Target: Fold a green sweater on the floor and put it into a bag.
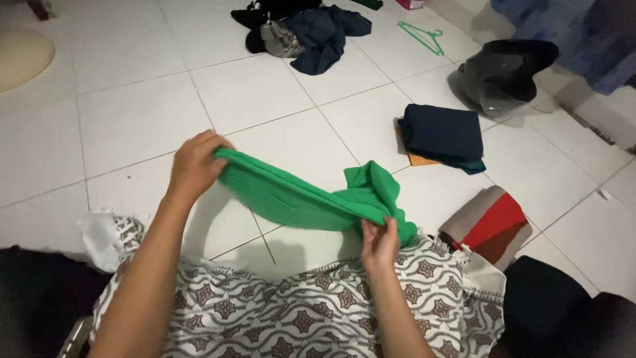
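Right now I see both hands up over the white tiled floor [132, 119], stretching a green cloth [298, 199] between them. My left hand [194, 166] has its fingers curled closed around one end of the cloth, which bunches inside the fist at the upper left. From there the fabric runs down and to the right in a ribbed, gathered band. My right hand [379, 242] pinches the other end from below, thumb and fingers narrowed onto the fabric's lower edge, while a loose fold of green rises above and just behind those fingertips. The cloth hangs clear of the tiles, above a patterned grey-and-white fabric [318, 311] that covers the lap under both forearms.

To the right of the right hand, near it on the floor, lies a folded red and grey cloth [490, 225]. Farther up sits a folded dark blue stack [444, 136] with an orange edge showing beneath it. A dark plastic bag [503, 76] stands beyond that, a green hanger [423, 34] lies near the top, and a heap of dark clothes [305, 30] rests well apart at the far end.
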